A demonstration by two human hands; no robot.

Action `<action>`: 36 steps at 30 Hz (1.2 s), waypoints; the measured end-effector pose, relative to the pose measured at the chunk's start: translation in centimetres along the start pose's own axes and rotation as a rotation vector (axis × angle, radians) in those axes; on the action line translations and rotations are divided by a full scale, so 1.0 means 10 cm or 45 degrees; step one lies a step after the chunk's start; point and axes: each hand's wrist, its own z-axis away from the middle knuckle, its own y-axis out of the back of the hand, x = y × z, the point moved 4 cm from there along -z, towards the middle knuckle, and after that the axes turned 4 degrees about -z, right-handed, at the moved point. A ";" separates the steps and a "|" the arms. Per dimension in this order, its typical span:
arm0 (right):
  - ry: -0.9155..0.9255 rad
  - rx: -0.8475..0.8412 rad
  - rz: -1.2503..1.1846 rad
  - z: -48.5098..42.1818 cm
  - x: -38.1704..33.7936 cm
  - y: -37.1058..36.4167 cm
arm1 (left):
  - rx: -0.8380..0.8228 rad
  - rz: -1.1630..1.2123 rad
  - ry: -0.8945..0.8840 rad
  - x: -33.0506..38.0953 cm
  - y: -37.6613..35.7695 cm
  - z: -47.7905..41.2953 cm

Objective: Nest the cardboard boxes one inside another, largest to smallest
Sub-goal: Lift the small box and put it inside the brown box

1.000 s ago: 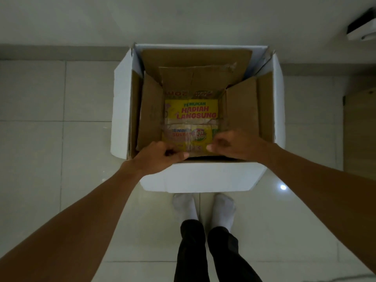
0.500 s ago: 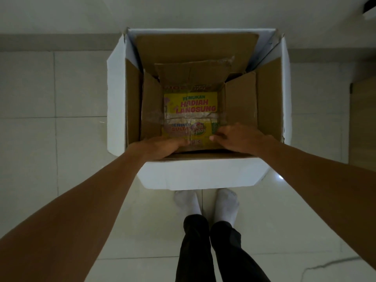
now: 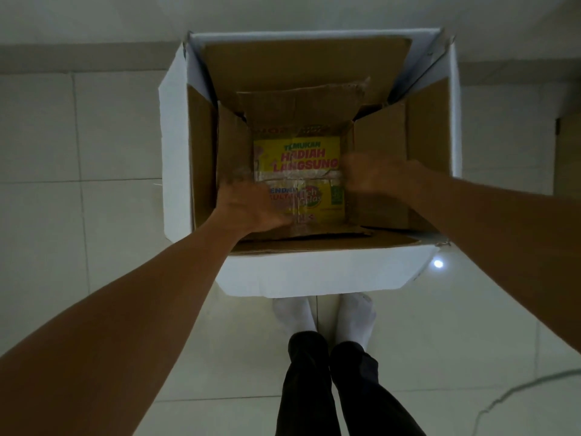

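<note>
3 nested boxes (image 3: 440, 152), 2 hands (image 3: 248, 206)

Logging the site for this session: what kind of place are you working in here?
Probably an indoor room, home or office, though I cannot tell which: glossy pale floor tiles, a plain wall behind the white outer box, and socked feet.

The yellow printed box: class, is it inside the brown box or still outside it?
Inside. The yellow box lies at the bottom of the brown box, whose flaps stand up around it.
</note>
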 end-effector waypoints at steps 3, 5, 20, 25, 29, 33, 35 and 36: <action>0.097 0.186 -0.230 -0.26 -0.17 0.38 | 0.069 -0.219 0.102 -0.04 -0.01 -0.04; 0.129 0.289 -0.329 -0.39 -0.24 0.60 | -0.006 -0.245 0.149 -0.10 -0.10 -0.01; -0.113 0.026 0.401 0.11 0.49 -0.16 | 0.603 -0.213 0.161 -0.28 0.05 0.22; 0.057 0.421 0.176 0.32 0.51 -0.03 | 0.892 0.049 -0.051 -0.37 0.03 0.37; 0.012 0.836 0.246 0.62 0.58 0.11 | 0.997 0.465 0.307 -0.55 -0.09 0.56; -0.349 1.016 0.028 0.84 0.84 0.05 | 0.963 0.963 0.638 -0.67 -0.31 0.66; -0.535 1.039 -0.349 0.91 1.00 -0.06 | 0.896 1.195 0.766 -0.68 -0.42 0.65; -0.594 1.024 -0.548 0.92 1.06 -0.12 | 0.862 1.254 0.826 -0.67 -0.45 0.65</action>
